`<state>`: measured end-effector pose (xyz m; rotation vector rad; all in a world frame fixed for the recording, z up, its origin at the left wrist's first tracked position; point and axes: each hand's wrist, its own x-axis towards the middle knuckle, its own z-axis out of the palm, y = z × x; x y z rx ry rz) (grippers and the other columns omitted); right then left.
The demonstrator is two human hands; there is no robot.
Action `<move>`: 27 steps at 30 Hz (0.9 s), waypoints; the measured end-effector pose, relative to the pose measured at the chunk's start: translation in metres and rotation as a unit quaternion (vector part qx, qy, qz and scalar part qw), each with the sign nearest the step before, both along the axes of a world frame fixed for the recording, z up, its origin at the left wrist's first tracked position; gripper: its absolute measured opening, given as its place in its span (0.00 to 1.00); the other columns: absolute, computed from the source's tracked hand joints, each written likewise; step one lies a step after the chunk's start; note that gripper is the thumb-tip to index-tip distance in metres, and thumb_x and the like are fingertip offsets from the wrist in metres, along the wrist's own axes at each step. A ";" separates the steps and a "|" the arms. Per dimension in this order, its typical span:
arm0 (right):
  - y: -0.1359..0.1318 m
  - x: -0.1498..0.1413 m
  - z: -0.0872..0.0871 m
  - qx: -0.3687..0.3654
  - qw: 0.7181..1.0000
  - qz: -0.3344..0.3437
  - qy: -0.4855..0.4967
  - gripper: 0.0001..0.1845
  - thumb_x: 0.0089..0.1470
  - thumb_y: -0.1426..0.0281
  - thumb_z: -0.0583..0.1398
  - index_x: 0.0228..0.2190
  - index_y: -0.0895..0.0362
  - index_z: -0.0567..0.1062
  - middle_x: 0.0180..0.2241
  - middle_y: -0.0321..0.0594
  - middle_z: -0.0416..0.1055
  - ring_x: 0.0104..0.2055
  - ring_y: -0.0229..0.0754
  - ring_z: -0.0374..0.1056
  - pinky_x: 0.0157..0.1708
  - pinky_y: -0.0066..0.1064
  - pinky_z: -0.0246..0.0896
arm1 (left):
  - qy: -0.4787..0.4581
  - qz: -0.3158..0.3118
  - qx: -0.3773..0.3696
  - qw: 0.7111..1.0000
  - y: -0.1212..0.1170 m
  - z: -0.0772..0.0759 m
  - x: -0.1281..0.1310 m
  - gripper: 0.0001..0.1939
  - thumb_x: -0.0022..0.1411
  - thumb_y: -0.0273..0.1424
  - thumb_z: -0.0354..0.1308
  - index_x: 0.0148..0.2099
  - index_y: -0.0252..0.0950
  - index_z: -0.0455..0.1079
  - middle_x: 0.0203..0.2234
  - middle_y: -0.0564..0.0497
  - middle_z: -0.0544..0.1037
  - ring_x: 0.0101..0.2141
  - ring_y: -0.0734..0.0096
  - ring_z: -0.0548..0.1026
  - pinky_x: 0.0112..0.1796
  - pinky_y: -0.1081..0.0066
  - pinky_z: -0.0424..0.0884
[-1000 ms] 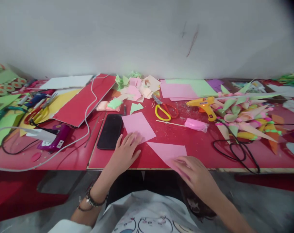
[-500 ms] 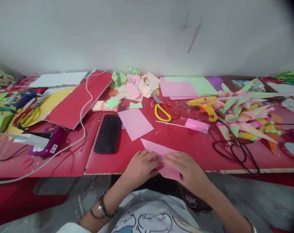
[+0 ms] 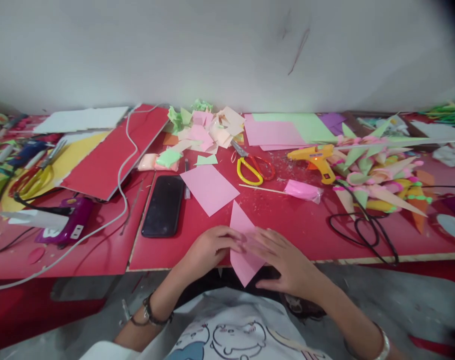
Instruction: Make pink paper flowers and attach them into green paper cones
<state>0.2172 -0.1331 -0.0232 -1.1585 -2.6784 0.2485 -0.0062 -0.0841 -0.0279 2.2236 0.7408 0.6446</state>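
A folded piece of pink paper [image 3: 245,270] stands point-up at the table's front edge, its lower tip jutting past the edge. My left hand [image 3: 214,246] has its fingers bent at the paper's left side and grips it there. Across the paper's right side lies my right hand [image 3: 283,257], fingers stretched out and thumb apart, touching the paper from above. Just beyond is a second pink sheet [image 3: 210,190], flat and turned at an angle. A black phone [image 3: 162,206] lies left of that sheet.
Scissors [image 3: 250,171] with red and yellow handles lie near a stick and a pink clay packet [image 3: 303,191]. A yellow glue gun [image 3: 317,162] trails a black cord [image 3: 362,240] at right, beside paper cones [image 3: 381,170]. A white cable [image 3: 122,205] crosses the left side.
My left hand left the flat pink sheet and joined my right hand at the other piece. That piece has been turned upright and looks narrower, with my right hand now flatter over it.
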 end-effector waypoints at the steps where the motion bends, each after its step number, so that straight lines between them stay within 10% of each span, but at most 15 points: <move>1: 0.000 -0.002 0.001 -0.005 1.000 0.004 -0.003 0.32 0.49 0.57 0.55 0.54 0.52 0.57 0.55 0.42 0.56 0.58 0.46 0.48 0.54 0.44 0.47 | 0.012 0.006 0.006 1.000 -0.001 0.001 0.000 0.15 0.56 0.17 0.46 0.37 0.37 0.71 0.40 0.49 0.72 0.41 0.75 0.69 0.41 0.73 0.66; 10: -0.006 -0.026 0.000 0.115 0.992 -0.055 0.009 0.14 0.54 0.74 0.50 0.39 0.58 0.73 0.33 0.44 0.72 0.33 0.41 0.64 0.33 0.33 0.59 | 0.182 0.015 0.174 0.968 -0.024 0.013 -0.012 0.13 0.58 0.30 0.52 0.47 0.40 0.65 0.42 0.53 0.72 0.43 0.70 0.67 0.42 0.67 0.63; 17: 0.004 -0.023 0.002 0.032 0.997 -0.042 0.062 0.16 0.51 0.76 0.51 0.41 0.56 0.71 0.44 0.40 0.68 0.45 0.42 0.60 0.47 0.38 0.54 | 0.134 0.026 0.194 0.972 -0.024 0.009 -0.028 0.12 0.62 0.29 0.45 0.46 0.41 0.66 0.40 0.55 0.75 0.41 0.75 0.70 0.42 0.69 0.62; 27: -0.006 -0.019 0.006 0.168 0.985 0.011 0.038 0.16 0.54 0.79 0.48 0.39 0.59 0.72 0.37 0.41 0.73 0.40 0.40 0.63 0.46 0.35 0.55 | 0.166 0.054 0.224 0.959 -0.028 0.011 -0.024 0.13 0.62 0.26 0.45 0.46 0.35 0.66 0.37 0.51 0.76 0.38 0.72 0.70 0.39 0.69 0.65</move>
